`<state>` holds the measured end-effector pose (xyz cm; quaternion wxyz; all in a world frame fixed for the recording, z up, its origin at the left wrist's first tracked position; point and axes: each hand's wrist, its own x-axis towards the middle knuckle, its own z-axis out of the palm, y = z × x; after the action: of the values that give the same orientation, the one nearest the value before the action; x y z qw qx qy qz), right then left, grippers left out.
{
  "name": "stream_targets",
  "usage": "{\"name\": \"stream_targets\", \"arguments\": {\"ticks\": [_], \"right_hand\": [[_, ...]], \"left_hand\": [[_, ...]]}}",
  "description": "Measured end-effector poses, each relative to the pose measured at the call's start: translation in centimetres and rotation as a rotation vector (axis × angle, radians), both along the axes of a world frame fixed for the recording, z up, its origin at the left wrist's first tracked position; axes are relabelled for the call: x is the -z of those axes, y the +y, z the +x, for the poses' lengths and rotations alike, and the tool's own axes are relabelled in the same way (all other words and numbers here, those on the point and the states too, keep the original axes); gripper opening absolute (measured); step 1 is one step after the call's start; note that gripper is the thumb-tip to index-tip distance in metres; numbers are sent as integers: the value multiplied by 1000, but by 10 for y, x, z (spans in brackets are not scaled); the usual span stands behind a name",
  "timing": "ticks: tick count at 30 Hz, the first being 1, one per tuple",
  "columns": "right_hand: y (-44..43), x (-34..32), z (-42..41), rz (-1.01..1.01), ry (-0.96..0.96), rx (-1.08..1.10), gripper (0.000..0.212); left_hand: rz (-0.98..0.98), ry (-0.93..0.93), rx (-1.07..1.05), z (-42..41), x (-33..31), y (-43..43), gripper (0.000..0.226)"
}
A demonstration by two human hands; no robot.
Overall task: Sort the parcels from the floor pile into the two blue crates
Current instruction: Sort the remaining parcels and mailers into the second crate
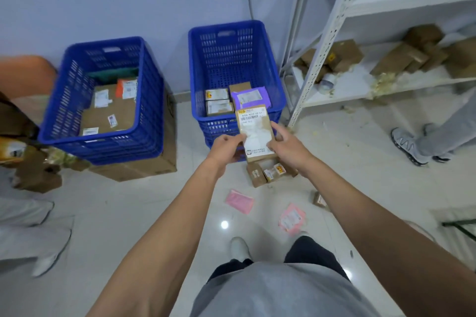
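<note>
We hold a slim brown cardboard parcel point(256, 134), its face nearly covered by a white barcode label, our left hand point(226, 148) and right hand point(288, 145) gripping its long sides with curled fingers, over the near rim of the right blue crate point(231, 54).

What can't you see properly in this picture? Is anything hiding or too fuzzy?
All in the head view:
- Held parcel: the small print on its label is too tiny and blurred to read.
- Brown boxes on the floor: partly hidden behind the held parcel and the right hand.
- Left crate: parcels cover its bottom.
- Person by the shelf: cut off at the right edge; only legs and shoes show.
</note>
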<state>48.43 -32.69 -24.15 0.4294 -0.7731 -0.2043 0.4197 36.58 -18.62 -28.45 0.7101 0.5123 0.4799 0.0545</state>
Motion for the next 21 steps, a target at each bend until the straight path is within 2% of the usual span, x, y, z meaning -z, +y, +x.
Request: {"name": "stream_targets", "arguments": {"ticks": [5,8,10,15,21], "right_hand": [[27,-6,10,-15,-104,-58,74],[42,-1,24,3,-108,-80,71],[52,1,35,-8,-93,-75,66],[83,11,73,3,-52,-86,61],[133,28,135,-33,6,-21,56]], "left_hand": [[-26,-77,-22,1,-11,27,34],[-49,-111,-37,6,-12,42,61],[-44,-112,-23,13,-14,51,69],[-30,-51,-42,44,-11,76,64],[-65,-48,-248,105,-1,123,71]]}}
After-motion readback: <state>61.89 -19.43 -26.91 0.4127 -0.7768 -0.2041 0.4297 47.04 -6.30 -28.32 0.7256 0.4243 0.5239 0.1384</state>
